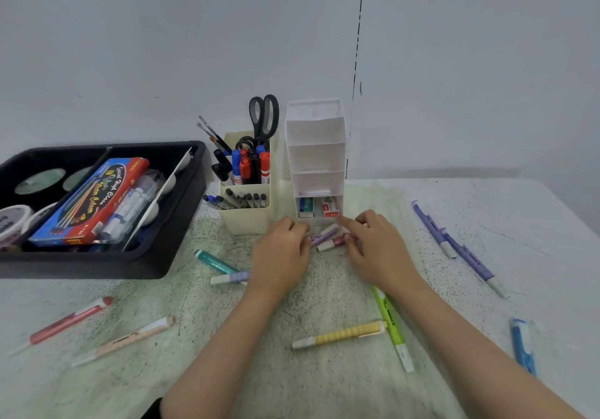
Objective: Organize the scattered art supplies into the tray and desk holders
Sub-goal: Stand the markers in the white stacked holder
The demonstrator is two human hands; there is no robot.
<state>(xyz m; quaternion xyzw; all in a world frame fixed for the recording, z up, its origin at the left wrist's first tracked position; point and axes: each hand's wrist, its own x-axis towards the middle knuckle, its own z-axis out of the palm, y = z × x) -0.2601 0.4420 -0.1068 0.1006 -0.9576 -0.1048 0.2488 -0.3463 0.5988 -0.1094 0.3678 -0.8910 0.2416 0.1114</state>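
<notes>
Frame centre, low against the white tiered holder (pixel 316 158): left hand (pixel 281 256) and right hand (pixel 373 253), backs up, close together over the speckled table (pixel 324 298).

Between the hands: purple pen (pixel 324 233) and pink pen (pixel 334 244), flat, side by side.

Left hand grip: fingers curled round the left end of the purple pen.

Right hand grip: index finger straight, pointing up-left at the holder base; other fingers bent beside the pink pen; hold blurred, cannot tell.

Left of the white holder: cream holder (pixel 246 204), stocked with markers and scissors (pixel 264 116).

Far left: black tray (pixel 181 223), filled.

Loose on the table:
- lower left: red pen (pixel 69 321), peach pen (pixel 126 340)
- lower centre: yellow pen (pixel 341 334), green pen (pixel 391 324)
- lower right: blue pen (pixel 522 347)
</notes>
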